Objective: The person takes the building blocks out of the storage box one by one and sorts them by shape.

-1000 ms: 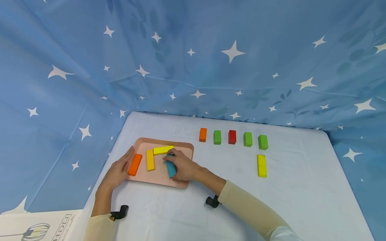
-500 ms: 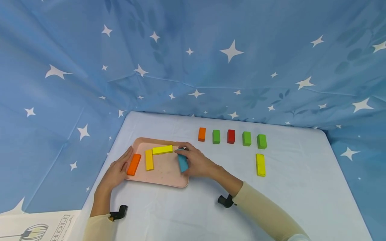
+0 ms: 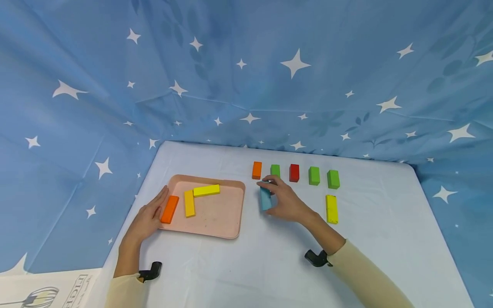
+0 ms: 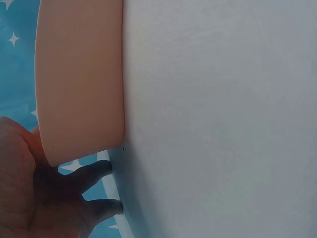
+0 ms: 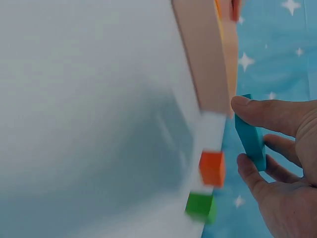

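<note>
My right hand pinches a blue block between thumb and fingers, just right of the pink tray. In the right wrist view the blue block is held above the table, its shadow falling on the white cloth. My left hand rests against the tray's left edge, fingers extended; the left wrist view shows it at the tray's corner. Inside the tray lie an orange block, an amber-yellow block and a bright yellow block.
Along the back stands a row: an orange block, a green block partly behind my right hand, a red block and two more green blocks. A yellow block lies in front of the row's right end. A blue star-patterned curtain borders the table.
My right hand has lifted the blue block from the tray's right part and carried it rightward past the rim. The left hand stays at the tray's left edge.
</note>
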